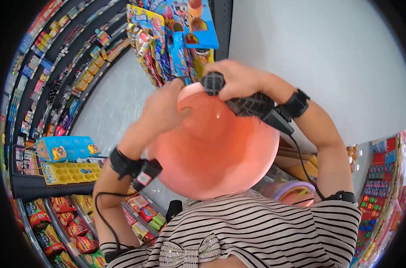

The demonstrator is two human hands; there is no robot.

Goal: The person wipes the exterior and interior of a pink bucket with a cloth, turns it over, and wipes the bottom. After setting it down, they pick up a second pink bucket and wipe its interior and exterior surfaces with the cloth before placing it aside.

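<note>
A large pink plastic basin (212,161) is tilted in front of my chest, its hollow inside facing up at me. My left hand (163,109) grips the far-left part of its rim, thumb on the inside and fingers over the outside. A black cloth with a pale grid pattern (252,105) is bunched in my right hand (241,79). One end of the cloth sticks out by the thumb, against the basin's far rim; the rest hangs below the palm. Hanging candy packets (151,49) are just beyond both hands.
Shelves of packaged goods (69,67) curve along the left. Snack bags (64,223) fill bins at the lower left, below blue and yellow trays (71,161). A white panel (319,58) stands at the right. Another tub with a purple rim (297,187) sits by my right elbow.
</note>
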